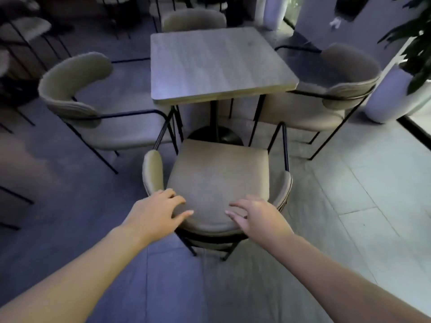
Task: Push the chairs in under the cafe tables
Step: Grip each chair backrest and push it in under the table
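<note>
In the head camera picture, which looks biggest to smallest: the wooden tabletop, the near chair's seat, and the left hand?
1. Tabletop
2. Near chair's seat, though being closer to the camera enlarges it
3. Left hand

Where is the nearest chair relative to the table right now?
In the head view, the nearest chair stands centre frame, its seat clear of the square table, both hands at its backrest.
</note>
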Action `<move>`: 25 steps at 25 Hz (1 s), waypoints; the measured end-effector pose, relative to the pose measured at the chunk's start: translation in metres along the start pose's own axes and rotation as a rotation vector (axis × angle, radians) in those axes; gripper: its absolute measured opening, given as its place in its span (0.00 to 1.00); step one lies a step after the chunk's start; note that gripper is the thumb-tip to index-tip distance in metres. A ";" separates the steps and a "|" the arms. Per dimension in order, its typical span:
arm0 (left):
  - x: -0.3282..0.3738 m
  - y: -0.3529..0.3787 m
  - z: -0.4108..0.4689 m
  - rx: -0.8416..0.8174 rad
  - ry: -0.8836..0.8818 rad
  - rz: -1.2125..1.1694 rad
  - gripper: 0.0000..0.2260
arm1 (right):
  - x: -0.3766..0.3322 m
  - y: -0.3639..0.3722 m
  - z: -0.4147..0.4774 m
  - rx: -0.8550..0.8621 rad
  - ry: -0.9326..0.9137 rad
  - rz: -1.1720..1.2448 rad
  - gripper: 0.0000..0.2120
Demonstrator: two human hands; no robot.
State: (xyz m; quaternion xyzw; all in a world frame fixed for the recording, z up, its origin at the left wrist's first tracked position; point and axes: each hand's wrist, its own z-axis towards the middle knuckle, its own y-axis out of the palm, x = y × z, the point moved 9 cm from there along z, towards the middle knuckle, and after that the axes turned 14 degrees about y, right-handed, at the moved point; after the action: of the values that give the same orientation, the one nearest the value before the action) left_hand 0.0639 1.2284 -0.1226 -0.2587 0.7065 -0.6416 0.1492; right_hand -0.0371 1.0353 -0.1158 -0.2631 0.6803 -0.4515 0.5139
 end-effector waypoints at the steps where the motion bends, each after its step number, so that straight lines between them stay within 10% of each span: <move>1: 0.000 0.014 -0.004 -0.033 -0.014 -0.032 0.26 | 0.002 0.013 -0.004 -0.021 -0.005 -0.016 0.20; 25: 0.137 0.042 0.015 0.006 -0.251 0.119 0.32 | 0.109 -0.014 -0.027 -0.067 -0.202 -0.084 0.23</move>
State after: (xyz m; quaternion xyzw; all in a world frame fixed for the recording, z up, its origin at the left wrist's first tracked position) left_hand -0.0478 1.1415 -0.1494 -0.2939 0.6944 -0.5964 0.2752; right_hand -0.1003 0.9484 -0.1520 -0.3524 0.6282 -0.4211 0.5512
